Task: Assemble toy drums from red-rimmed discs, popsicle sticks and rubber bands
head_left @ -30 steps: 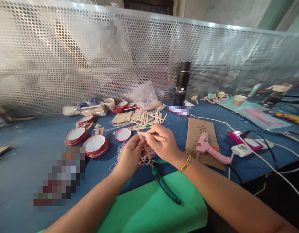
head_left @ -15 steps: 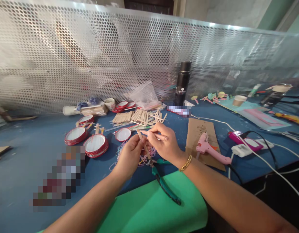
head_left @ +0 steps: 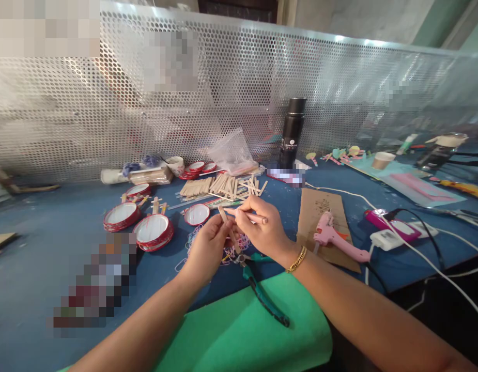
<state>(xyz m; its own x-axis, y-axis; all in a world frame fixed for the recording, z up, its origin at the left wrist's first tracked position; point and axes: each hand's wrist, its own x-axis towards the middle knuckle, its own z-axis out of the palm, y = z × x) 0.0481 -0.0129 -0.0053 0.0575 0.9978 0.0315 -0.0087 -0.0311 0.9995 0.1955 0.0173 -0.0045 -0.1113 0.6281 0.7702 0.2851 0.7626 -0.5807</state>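
Between its fingers and thumb, my left hand (head_left: 210, 243) grips a flat wooden craft stick (head_left: 222, 214), tilted upright. My right hand (head_left: 264, 225) is closed round a pencil (head_left: 258, 218), whose tip points at the upper part of the stick. Whether the tip touches the wood I cannot tell. Below the hands lie green-handled pliers (head_left: 262, 299), partly on a green sheet (head_left: 239, 330). Under my fingers is a tangle of pastel loops (head_left: 182, 265), partly hidden by my left hand.
Several red-rimmed white discs (head_left: 151, 230) lie stacked on the left. Behind my hands are loose craft sticks (head_left: 227, 186). A pink glue gun (head_left: 327, 232) rests on cardboard (head_left: 306, 206) at right. A black bottle (head_left: 292, 134) stands before the perforated metal screen (head_left: 239, 77).
Almost nothing differs. Both hands keep their places, with the stick in the left and the pencil in the right.
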